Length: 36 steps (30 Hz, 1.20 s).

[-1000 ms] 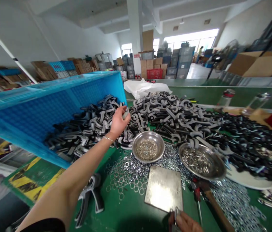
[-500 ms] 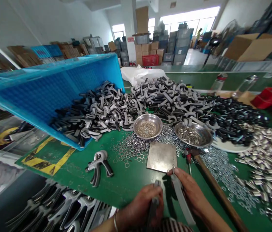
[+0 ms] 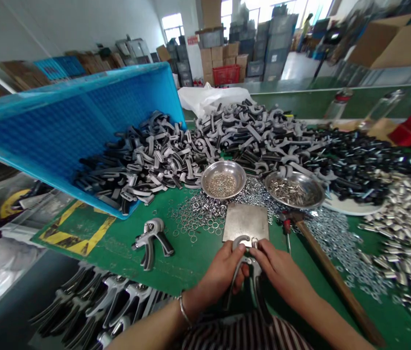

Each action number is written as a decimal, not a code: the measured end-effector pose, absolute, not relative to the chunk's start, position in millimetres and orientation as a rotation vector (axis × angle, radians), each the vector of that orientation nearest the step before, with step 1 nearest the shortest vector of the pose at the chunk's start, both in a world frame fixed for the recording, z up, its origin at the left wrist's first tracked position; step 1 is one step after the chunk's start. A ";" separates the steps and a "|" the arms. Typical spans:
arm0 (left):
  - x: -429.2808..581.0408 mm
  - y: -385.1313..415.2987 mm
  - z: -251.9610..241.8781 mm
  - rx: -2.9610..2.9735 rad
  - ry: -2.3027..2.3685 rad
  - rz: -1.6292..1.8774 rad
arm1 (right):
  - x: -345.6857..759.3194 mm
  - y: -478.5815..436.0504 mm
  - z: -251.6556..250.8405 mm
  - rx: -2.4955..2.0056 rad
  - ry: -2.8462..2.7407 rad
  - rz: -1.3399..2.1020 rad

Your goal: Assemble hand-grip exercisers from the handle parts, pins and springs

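My left hand (image 3: 223, 266) is closed around a grey hooked handle (image 3: 237, 279) of a hand grip strengthener. In my right hand (image 3: 280, 267), closed too, is the other grey-and-black handle (image 3: 258, 288), with a spring (image 3: 254, 242) at its top. The two handles meet between my fingertips, just in front of a square metal plate (image 3: 246, 218); my fingers partly hide the joint. A put-together hand grip strengthener (image 3: 153, 239) with a coil spring lies on the green table to the left.
A tipped blue crate (image 3: 81, 104) spills grey handles (image 3: 176, 155). Metal bowls of small rivets (image 3: 223, 165) and pins (image 3: 294, 189) stand behind the plate. A hammer (image 3: 331, 272) and screwdriver (image 3: 287, 233) lie right, near washers, black knobs (image 3: 366, 160) and silver cylinders (image 3: 409, 228). Several grip strengtheners (image 3: 114, 296) sit lower left.
Held apart before, the two handles are now brought together at their upper ends. My left hand has moved up and my hands have closed in toward each other. The view has tilted down slightly.
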<state>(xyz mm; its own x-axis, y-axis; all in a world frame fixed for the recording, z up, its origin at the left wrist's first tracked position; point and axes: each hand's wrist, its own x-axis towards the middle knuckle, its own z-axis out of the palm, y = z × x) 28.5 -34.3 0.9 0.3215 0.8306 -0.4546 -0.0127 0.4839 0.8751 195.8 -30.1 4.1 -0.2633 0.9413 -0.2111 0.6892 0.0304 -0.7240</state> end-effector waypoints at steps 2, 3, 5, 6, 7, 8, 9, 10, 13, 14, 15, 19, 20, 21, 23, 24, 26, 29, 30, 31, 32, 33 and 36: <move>32.5 -34.5 0.3 0.991 1.157 0.679 | 194.7 -30.3 2.8 -1.663 -2.030 1.047; 34.3 -34.9 0.0 1.029 1.180 0.690 | 194.1 -30.6 2.0 -1.660 -2.033 1.030; 37.0 -36.2 -0.8 1.081 1.218 0.714 | 192.9 -31.4 0.2 -1.643 -1.996 1.003; 37.8 -37.1 -1.4 1.092 1.229 0.720 | 192.3 -32.0 -0.7 -1.626 -1.965 0.998; 38.3 -38.2 -2.2 1.093 1.238 0.723 | 191.6 -32.8 -1.6 -1.603 -1.935 1.001; 38.5 -39.3 -3.2 1.090 1.249 0.727 | 191.0 -33.7 -2.1 -1.578 -1.913 1.009; 38.3 -40.5 -4.4 1.089 1.261 0.731 | 190.3 -34.7 -2.2 -1.562 -1.901 1.014; 38.0 -41.7 -5.6 1.101 1.279 0.741 | 189.8 -35.7 -1.7 -1.552 -1.902 1.015; 35.4 -45.7 -8.4 1.234 1.356 0.831 | 188.7 -39.1 3.5 -1.534 -1.940 0.997; 34.1 -47.2 -8.9 1.291 1.374 0.868 | 188.6 -40.5 5.9 -1.528 -1.951 0.987; 32.6 -49.0 -9.2 1.336 1.380 0.895 | 188.6 -42.1 8.3 -1.517 -1.959 0.979; 25.8 -56.7 -10.7 1.410 1.323 0.898 | 188.8 -50.6 15.9 -1.464 -1.967 0.971; 24.0 -58.3 -11.4 1.450 1.324 0.904 | 188.6 -52.7 17.2 -1.456 -1.962 0.980; 22.2 -59.4 -12.1 1.507 1.334 0.920 | 188.2 -54.5 18.4 -1.451 -1.953 0.993; 18.8 -59.7 -12.3 1.629 1.368 0.937 | 187.5 -56.2 20.5 -1.444 -1.930 1.030; 17.0 -58.5 -11.5 1.674 1.385 0.919 | 187.4 -56.1 21.5 -1.447 -1.918 1.048; 12.9 -53.5 -7.5 1.735 1.397 0.811 | 187.9 -53.9 23.5 -1.462 -1.899 1.098; 4.7 -42.6 3.1 1.878 1.329 0.526 | 190.4 -49.6 27.0 -1.420 -1.874 1.235; 1.8 -39.5 7.3 1.951 1.294 0.421 | 191.1 -48.9 28.2 -1.382 -1.865 1.292; -0.9 -37.0 11.6 2.029 1.262 0.317 | 191.6 -48.9 29.3 -1.345 -1.855 1.339; -3.2 -35.4 15.9 2.109 1.234 0.222 | 191.7 -49.5 30.1 -1.321 -1.846 1.374; -4.9 -34.3 20.2 2.185 1.204 0.144 | 191.5 -50.5 30.3 -1.314 -1.839 1.393; -5.4 -29.3 31.0 2.345 1.128 0.032 | 189.7 -50.5 26.7 -1.353 -1.804 1.374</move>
<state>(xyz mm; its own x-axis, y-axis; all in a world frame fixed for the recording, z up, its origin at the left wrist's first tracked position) -5.4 -29.3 31.0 0.6505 0.7322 -0.2019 0.7195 -0.5089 0.4726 189.7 -50.5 26.7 -0.3842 0.9071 -0.1720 0.4067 -0.0009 -0.9136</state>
